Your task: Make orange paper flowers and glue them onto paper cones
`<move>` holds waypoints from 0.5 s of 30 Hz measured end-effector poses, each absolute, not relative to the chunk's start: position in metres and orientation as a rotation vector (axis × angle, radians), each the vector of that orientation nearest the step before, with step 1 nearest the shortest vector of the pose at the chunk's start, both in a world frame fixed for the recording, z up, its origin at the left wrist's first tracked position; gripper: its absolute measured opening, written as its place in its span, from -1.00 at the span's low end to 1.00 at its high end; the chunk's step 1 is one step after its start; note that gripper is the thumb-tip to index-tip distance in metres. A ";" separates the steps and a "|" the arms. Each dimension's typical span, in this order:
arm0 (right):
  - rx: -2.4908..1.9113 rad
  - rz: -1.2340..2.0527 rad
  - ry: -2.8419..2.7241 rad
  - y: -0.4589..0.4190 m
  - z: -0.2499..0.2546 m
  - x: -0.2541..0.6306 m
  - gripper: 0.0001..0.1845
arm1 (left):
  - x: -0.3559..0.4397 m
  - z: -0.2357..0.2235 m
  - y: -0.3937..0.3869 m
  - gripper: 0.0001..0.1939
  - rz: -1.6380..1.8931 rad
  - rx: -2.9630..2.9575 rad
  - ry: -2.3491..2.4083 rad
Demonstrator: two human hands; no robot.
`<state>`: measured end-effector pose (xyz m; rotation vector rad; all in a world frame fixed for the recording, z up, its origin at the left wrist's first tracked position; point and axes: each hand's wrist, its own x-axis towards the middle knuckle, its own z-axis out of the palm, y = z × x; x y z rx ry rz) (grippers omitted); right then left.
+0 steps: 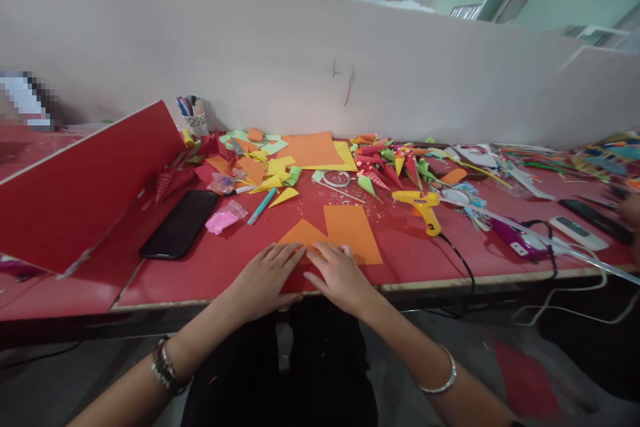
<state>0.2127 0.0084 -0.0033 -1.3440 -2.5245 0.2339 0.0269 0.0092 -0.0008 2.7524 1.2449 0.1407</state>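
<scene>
An orange paper piece point(302, 229) with a pointed top lies at the table's front edge, mostly hidden under both hands. My left hand point(270, 272) rests on it from the left, fingers stretched out and flat. From the right, my right hand point(341, 275) lies over the paper with its fingers extended and thumb apart, fingertips almost touching the left ones. Beside them is a flat orange sheet point(354, 230), partly under the right fingers. A yellow glue gun point(423, 208) lies farther right. A black phone point(181, 223) is to the left.
A red board point(95, 190) leans up at left. Paper scraps point(273, 180), a teal pen point(262, 205) and a pink bag point(226, 216) lie behind the hands. Rolled paper cones point(385, 170) are piled before the partition point(280, 67). A purple power strip point(520, 239) sits right, near another person's hand point(631, 208).
</scene>
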 end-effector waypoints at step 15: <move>-1.314 0.281 -2.621 -0.010 -0.003 0.225 -0.56 | 0.040 -0.002 -0.010 -0.47 0.240 2.720 1.367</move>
